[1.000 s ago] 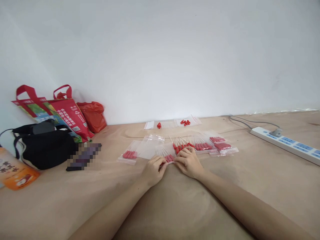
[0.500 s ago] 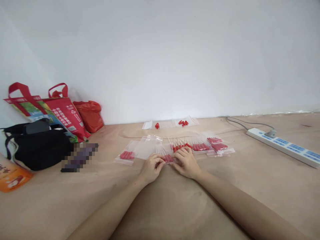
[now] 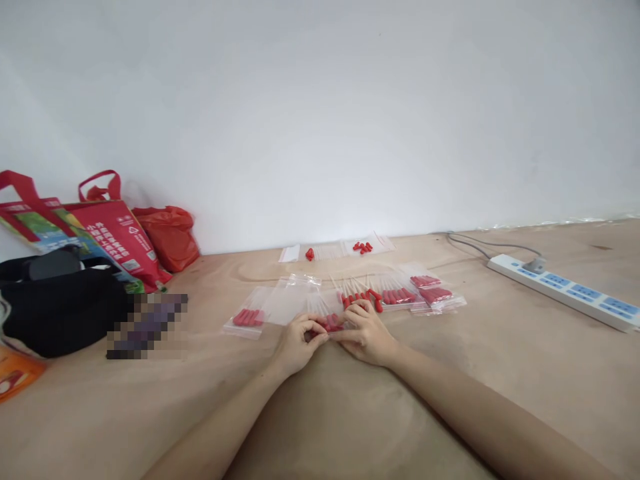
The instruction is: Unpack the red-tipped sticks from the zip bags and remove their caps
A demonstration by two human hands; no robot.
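Both hands work at the near edge of a small clear zip bag (image 3: 317, 305) lying on the table, with several red-tipped sticks inside. My left hand (image 3: 298, 343) has thumb and fingers pinched on its near left corner. At the near right edge, the fingers of my right hand (image 3: 367, 335) are closed on the bag's rim, partly covering the red tips. Just beyond the right hand lie loose red-tipped sticks (image 3: 356, 296). To the right is another filled bag (image 3: 399, 295), then a stack of bags (image 3: 434, 294). Left of the hands lie a filled bag (image 3: 248, 318) and a flat clear bag (image 3: 286, 301).
Near the wall lie clear bags with red pieces (image 3: 363, 247) on them. A white power strip (image 3: 565, 291) with a grey plug stands at right. Leftward are a red shopping bag (image 3: 117, 233), a red plastic bag (image 3: 171, 239), a black bag (image 3: 65, 313) and an orange pouch (image 3: 17, 375).
The whole view has shifted slightly, moving things leftward. My right hand's fingers have slid left along the bag's near edge toward my left thumb, uncovering more of the loose sticks.
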